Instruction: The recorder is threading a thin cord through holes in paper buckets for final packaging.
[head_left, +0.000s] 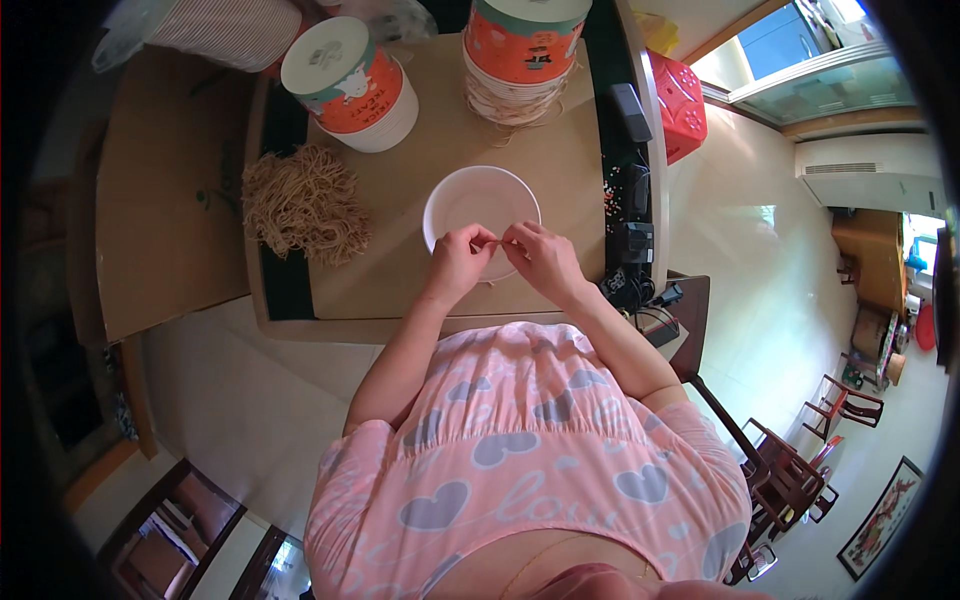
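"What fills the scene?"

"A table (658, 180), its middle covered by a brown cardboard sheet (385, 280), before a person in a pink heart-print dress (530, 410)."

"And the containers?"

"2 stacks of orange-and-white tubs stand toward the far side. The right stack (525, 50) has tan strands about its lower rims; the left stack (362, 95) shows none. Their insides are hidden. At left lies a loose cord bundle (305, 203). A white bowl (480, 198) sits nearest the person, only bare white showing inside, partly covered by the hands."

"Those hands?"

"Left hand (461, 260) and right hand (546, 262) meet over the bowl's near side, fingers narrowed into 2 pinches, nearly touching. Between them is what looks like a thin strand (500, 242), too small to confirm."

"The step, and the next move?"

"Apparently close fingertip work on that strand; the next move likely calls for a light, even pinch from each side."
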